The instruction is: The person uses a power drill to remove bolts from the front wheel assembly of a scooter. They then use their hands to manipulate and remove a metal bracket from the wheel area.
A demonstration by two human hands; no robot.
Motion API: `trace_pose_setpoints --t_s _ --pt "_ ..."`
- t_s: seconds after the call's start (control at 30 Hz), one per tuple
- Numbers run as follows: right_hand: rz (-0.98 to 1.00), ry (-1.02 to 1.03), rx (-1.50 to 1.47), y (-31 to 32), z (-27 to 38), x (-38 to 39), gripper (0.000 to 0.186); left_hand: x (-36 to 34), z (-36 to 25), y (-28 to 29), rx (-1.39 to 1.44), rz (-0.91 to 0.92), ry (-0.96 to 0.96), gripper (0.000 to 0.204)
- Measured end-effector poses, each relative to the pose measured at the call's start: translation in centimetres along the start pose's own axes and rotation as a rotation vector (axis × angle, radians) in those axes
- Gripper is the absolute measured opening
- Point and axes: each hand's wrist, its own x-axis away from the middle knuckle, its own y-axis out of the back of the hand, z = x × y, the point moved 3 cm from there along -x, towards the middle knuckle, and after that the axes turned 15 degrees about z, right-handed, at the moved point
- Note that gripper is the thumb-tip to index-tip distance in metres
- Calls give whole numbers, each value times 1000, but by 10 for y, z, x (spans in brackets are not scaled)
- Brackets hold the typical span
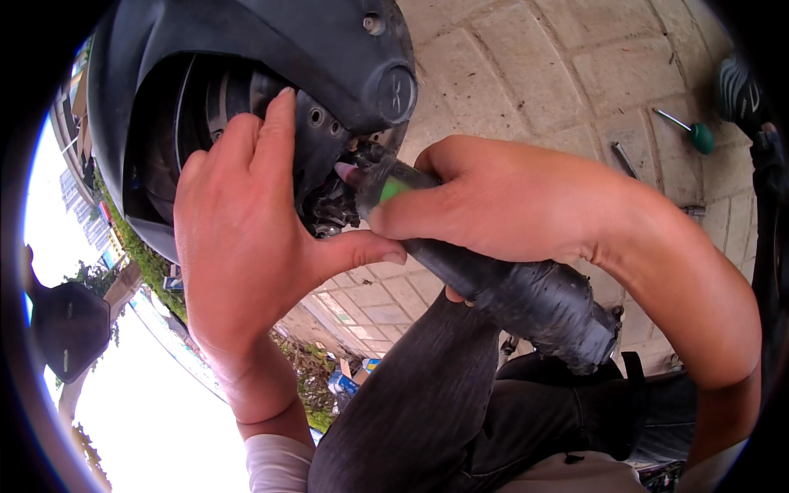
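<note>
Panel (pixel 255 29), upper left: matt plastic. Tool (pixel 534 308), lower centre: wears wrinkled, semi-gloss wrap. Screwdriver (pixel 701 138), right: glossy plastic handle, metal shaft. Paving (pixel 526 70), top: rough, matt.

1 close downward view from head

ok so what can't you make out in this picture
All in the head view:
Most fingers of the right hand: hidden by the black tool it holds.
Inside of the black cover: deep shadow, and the left hand in front.
Top of that cover: cut off by the upper edge.
Metal rod on the paving: too small to tell its kind.
</note>
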Motion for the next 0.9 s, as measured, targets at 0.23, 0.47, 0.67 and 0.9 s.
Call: trace_pose_setpoints --t_s 0.23,0.47,0.67,0.9 --pt "-33 -40 1 -4 8 3 30 0 1 -2 -4 -9 17 129" --pt "-2 40 -13 -3 -2 -6 40 -1 1 -3 8 -19 11 128" --pt "-23 68 12 -2 -2 -8 37 0 1 -3 4 -25 2 126" --pt "-28 81 -10 -4 -2 -9 36 0 2 -3 2 -28 3 124"
